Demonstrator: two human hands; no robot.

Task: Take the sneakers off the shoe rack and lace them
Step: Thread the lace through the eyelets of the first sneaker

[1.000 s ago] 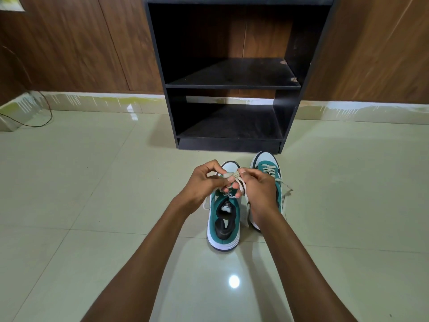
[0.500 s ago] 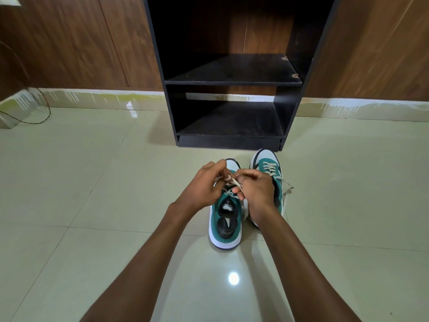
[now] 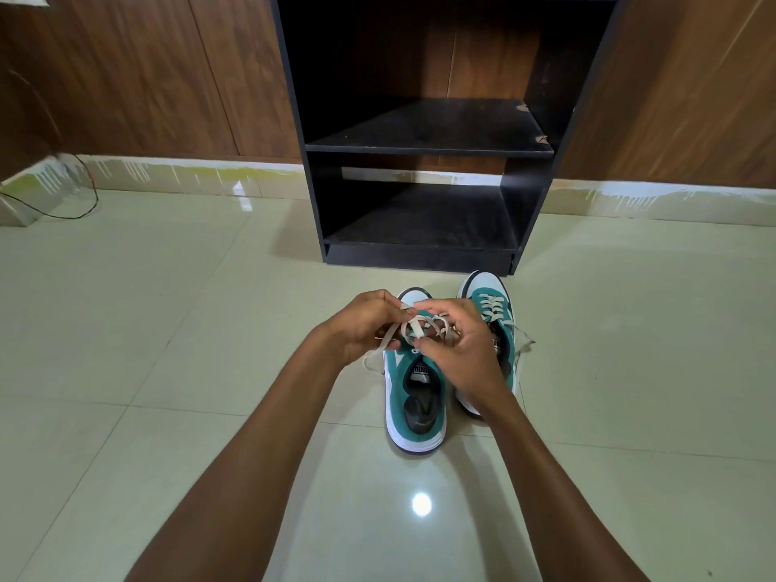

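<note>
- Two sneakers (image 3: 415, 396) sit side by side on the floor (image 3: 168, 329), toes pointing at the rack (image 3: 424, 132), just in front of its base. Only one view, so that's all I've got.
- Left sneaker is teal with a white sole and a dark insole showing; its heel is nearest the camera.
- Right sneaker (image 3: 491, 304) is touching or just beside it, set a bit closer to the rack, already laced up top, with a loose lace end trailing off its right side.
- Left hand (image 3: 361, 325) is over the left sneaker's toe end, fingers curled shut, pinching a beige lace (image 3: 413, 327).
- Right hand (image 3: 462, 350) is right next to it, fingers bent around the same lace, which crosses in loops between the two hands.
- One lace tail hangs down off the left hand to the floor.
- Rack is black, both shelves bare, standing against a wood wall (image 3: 126, 77).
- Thin cable (image 3: 84, 195) runs along the floor's far left corner.
</note>
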